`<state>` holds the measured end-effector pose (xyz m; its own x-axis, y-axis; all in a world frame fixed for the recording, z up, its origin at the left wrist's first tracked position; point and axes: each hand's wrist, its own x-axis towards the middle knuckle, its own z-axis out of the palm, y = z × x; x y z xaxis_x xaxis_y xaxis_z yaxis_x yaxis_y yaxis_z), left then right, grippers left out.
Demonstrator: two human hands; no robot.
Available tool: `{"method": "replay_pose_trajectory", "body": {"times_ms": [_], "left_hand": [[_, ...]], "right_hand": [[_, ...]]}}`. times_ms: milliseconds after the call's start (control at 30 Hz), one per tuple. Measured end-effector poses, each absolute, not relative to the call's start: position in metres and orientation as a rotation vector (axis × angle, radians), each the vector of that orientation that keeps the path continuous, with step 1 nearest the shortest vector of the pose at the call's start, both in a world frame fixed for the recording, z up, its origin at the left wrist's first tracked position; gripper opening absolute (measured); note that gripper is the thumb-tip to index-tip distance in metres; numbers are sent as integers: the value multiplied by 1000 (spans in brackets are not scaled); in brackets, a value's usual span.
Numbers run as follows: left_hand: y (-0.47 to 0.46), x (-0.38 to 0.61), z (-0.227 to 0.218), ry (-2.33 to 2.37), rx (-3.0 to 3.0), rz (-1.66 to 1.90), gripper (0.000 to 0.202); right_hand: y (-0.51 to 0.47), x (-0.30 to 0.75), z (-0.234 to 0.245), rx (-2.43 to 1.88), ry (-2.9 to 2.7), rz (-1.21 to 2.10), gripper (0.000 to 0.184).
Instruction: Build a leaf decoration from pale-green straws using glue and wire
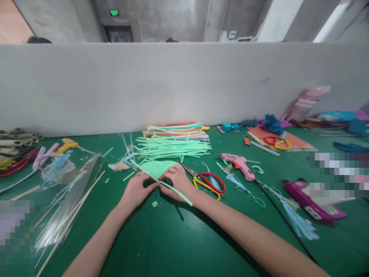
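A light green fuzzy strip, like a pipe cleaner (173,188), slants across both hands at the middle of the table. Behind it lies a light green fan-shaped piece (157,168), its lower part covered by my fingers. My left hand (138,191) pinches at the strip's middle with thumb and index finger. From the other side my right hand (176,182) closes on the same spot, fingers curled beside the fan. Whether the strip touches the fan is hidden. Close to my right hand are scissors (210,182) with red and yellow handles, blades towards the fan.
Behind the hands is a pile of green pipe cleaners (174,148), with multicoloured ones (175,130) beyond. A pink glue gun (240,165), blue tassels (296,219) and a purple tool (314,202) lie right. Left are a yellow glue gun (67,145) and thin sticks (72,219).
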<state>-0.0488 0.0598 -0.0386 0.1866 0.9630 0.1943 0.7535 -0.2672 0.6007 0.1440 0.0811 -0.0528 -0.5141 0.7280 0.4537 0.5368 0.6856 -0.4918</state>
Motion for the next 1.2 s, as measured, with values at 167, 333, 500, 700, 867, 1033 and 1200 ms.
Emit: {"method": "replay_pose_trajectory", "body": {"times_ms": [167,333,500,700,867,1033,1200], "left_hand": [[56,-40,-36,1701,2130,781,12],[53,-30,-39,1814,2092,828,11],[52,-27,-41,1858,2033,847,12],[57,-34,-37,1782,2000,802,15],[57,-33,-40,1776,1994,794,16],[51,-32,-37,1818,2078,879,12],[53,-52,-30,1667,2505,951,21]], "right_hand": [[86,146,-54,-954,-2285,413,19],[90,150,-54,-926,-2301,433,23],[90,151,-54,-923,-2289,437,26],[89,153,-53,-908,-2270,485,24],[89,153,-56,-919,-2265,505,23],[89,155,-54,-934,-2270,528,17],[101,174,-25,-859,-2359,624,39]]}}
